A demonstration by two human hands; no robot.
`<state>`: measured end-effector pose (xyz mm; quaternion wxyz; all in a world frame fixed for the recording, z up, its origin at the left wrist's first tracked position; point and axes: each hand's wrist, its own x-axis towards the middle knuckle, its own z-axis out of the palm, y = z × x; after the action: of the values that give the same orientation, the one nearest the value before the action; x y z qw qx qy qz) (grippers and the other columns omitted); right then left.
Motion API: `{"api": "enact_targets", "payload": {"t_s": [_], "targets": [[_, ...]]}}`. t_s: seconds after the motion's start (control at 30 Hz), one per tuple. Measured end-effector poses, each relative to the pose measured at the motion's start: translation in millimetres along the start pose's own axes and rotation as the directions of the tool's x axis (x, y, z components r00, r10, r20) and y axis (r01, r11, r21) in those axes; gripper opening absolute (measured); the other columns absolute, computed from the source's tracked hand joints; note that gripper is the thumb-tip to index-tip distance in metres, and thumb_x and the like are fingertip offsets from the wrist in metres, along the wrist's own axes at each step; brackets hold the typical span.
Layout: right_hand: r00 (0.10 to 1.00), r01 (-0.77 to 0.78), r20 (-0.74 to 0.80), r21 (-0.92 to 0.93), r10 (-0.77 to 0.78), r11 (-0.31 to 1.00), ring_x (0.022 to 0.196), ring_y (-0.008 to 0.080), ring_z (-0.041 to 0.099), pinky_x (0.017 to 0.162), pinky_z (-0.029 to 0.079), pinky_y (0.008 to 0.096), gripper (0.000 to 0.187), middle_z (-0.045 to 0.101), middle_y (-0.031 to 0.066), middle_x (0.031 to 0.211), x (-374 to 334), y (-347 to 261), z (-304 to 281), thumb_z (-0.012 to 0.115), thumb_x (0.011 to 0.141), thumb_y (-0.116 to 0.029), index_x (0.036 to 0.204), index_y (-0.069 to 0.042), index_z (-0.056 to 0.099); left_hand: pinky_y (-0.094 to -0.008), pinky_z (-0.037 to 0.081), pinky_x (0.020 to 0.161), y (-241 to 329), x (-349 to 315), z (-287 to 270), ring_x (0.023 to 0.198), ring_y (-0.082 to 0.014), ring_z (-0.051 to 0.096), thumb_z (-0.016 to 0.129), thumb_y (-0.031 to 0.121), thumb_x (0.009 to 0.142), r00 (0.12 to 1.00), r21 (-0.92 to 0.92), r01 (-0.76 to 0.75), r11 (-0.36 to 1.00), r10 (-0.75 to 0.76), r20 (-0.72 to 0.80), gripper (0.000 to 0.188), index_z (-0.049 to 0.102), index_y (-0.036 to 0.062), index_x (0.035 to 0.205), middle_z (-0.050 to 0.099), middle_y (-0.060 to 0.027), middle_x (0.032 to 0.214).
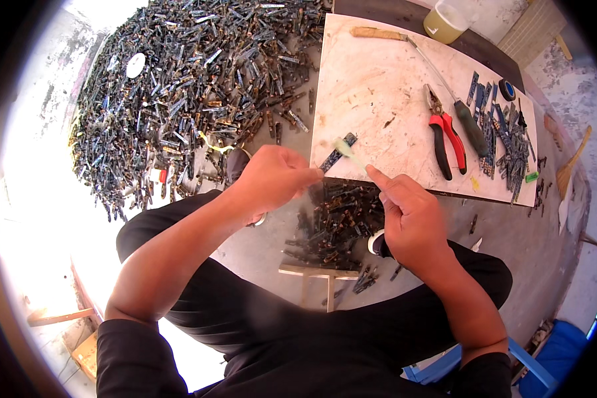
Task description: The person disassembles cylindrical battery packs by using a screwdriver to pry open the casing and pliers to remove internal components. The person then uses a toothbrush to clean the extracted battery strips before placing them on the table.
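Observation:
My left hand (275,178) pinches the lower end of a small dark strip (330,161), whose far end rests on the near left part of a white board (351,86). In my right hand (412,215) is a thin tool with a pale greenish, flat tip (346,150), its index finger stretched along it. That tip lies across the strip; motion blur hides its exact kind. Right of my hands on the board lie red-handled pliers (447,136) and a dark-green-handled screwdriver (469,126). Beyond them is a pile of dark strips (507,146).
A large heap of dark strips (199,86) covers the floor at the left. Another pile (345,222) lies between my legs, by a wooden-headed scraper (318,271). A tape roll (507,90) and a yellowish container (446,23) sit at the far right. A wooden-handled tool (378,33) lies on the board.

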<state>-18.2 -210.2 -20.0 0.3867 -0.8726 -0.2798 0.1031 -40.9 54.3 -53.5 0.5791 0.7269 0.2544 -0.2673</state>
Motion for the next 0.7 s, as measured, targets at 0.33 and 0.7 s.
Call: {"api": "enact_targets", "payload": {"t_s": [0.33,0.7], "targets": [[1.0,-0.002,-0.021,-0.073,0.0,0.997,0.079,0.0378,0.063,0.073,0.052,0.0441,0.055,0.06,0.018,0.087,7.1,11.1,-8.0,0.06,0.088,0.012,0.138,-0.004,0.071,-0.0242,0.043,0.061,-2.9,1.6,0.6,0.064,-0.0078,0.058,0.082,0.019,0.094,1.0,0.004,-0.018,1.0,0.018,-0.008,0.025,0.071,0.0049,0.076,0.066,-0.0003,0.071],[0.997,-0.001,-0.079,-0.072,-0.005,0.997,0.078,0.0364,0.062,0.072,0.052,0.0427,0.057,0.059,0.0167,0.086,7.2,9.6,-8.6,0.058,0.085,0.014,0.137,-0.004,0.073,-0.0239,0.043,0.061,-2.0,1.5,0.9,0.064,-0.0077,0.058,0.082,0.018,0.094,1.0,-0.009,0.005,1.0,-0.005,-0.011,0.025,0.07,0.005,0.075,0.066,0.0005,0.071]]}}
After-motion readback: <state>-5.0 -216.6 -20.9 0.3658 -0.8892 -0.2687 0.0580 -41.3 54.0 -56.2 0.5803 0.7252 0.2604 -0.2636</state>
